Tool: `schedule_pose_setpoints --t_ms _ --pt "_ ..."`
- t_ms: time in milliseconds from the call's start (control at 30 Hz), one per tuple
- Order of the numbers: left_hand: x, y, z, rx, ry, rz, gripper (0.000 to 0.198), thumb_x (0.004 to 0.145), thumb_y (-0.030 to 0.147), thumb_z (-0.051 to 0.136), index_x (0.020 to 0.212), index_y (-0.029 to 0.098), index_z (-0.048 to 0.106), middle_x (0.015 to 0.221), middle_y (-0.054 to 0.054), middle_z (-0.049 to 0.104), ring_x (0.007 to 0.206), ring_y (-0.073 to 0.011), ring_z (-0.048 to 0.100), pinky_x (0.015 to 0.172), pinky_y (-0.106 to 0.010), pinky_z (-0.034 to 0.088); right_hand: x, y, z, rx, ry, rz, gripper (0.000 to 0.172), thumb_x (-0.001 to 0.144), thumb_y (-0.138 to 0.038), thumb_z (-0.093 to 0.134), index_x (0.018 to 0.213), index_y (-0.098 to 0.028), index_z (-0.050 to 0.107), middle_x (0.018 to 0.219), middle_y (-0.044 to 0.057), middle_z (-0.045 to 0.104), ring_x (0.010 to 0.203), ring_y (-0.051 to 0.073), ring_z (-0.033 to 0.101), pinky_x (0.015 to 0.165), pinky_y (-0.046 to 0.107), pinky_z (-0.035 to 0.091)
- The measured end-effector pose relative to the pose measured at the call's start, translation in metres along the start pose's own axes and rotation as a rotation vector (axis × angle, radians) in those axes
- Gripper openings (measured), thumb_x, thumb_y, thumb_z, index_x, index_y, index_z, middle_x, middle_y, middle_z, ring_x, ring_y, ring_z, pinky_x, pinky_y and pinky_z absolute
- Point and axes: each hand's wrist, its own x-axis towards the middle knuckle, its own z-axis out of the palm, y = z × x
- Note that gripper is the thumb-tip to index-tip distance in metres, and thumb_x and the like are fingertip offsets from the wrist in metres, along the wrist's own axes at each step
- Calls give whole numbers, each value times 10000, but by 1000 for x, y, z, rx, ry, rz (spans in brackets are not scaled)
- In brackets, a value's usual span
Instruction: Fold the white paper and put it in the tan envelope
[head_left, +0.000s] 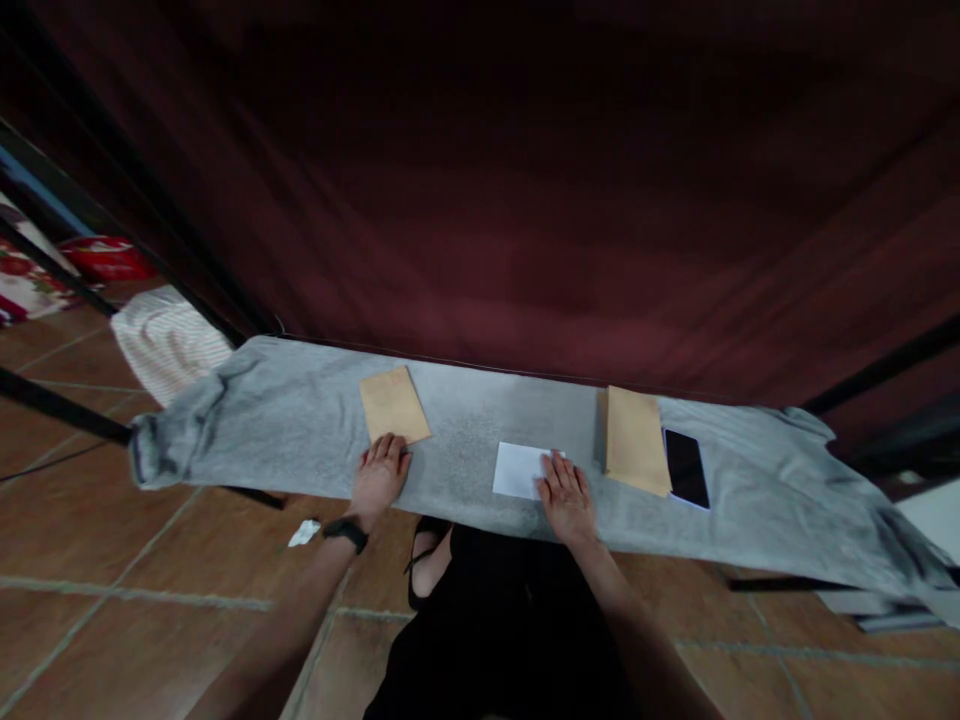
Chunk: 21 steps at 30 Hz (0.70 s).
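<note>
My left hand (381, 472) lies flat, its fingertips on the lower edge of a tan paper envelope (394, 403). On the wrist behind it is a dark band. My right hand (568, 497) rests with fingers stretched out over the right end of a white sheet of paper (517, 469), covering part of it. Farther right, apart from that hand, sits a thicker tan envelope or stack of envelopes (636, 440). A dark-screened phone (686, 468) lies right beside it.
A grey cloth (465, 400) covers the narrow bench, with a dark red curtain (525, 200) hanging behind. Striped fabric (169, 335) hangs at the left end. Black metal bars (64, 405) flank the bench. A crumpled white tissue (304, 532) is on the tiled floor.
</note>
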Motion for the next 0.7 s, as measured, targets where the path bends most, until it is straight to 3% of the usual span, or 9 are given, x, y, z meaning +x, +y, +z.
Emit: schedule_pose_setpoints --t_ms 133,267,400,500,567,700 --pt "11 -13 -11 43 -83 93 394 933 140 336 1241 218 569 1209 -96 652 1099 -243 608 876 -404 490 0 1 -2 -4 -12 -6 521 1036 -399 312 1493 -168 411 1534 125 417 1416 271 387 1155 481 264" --pt "15 1 -32 76 -51 152 385 920 95 346 1198 185 597 1067 -112 677 1010 -262 635 869 -419 492 2 -2 -8 87 22 13 501 1029 -379 333 1453 -149 468 1525 139 430 1421 282 380 1162 512 263" --pt "-3 55 -54 83 -5 215 314 941 115 344 1090 145 619 996 -126 672 919 -256 655 756 -368 518 11 -38 -17 503 50 134 531 999 -452 379 1420 -155 509 1508 137 455 1419 282 381 1149 514 321" --pt "-28 110 -63 24 2 246 305 926 104 383 1105 167 622 981 -122 681 858 -243 670 686 -342 523 21 -80 -27 1079 -126 356 550 960 -532 418 1367 -192 561 1356 138 607 1256 272 563 1010 460 485" --pt "-44 140 -64 -29 -7 274 292 913 96 405 1077 180 633 971 -118 686 846 -241 675 669 -336 528 25 -101 -36 1186 -176 358 529 964 -546 363 1278 -209 625 1161 101 711 1052 248 673 850 400 565" --pt "-63 163 -59 -153 -33 303 277 896 99 440 1056 206 639 951 -96 691 856 -240 678 720 -359 545 18 -106 -54 1595 -268 492 386 837 -491 571 1066 -203 690 843 32 729 745 199 672 658 309 548"
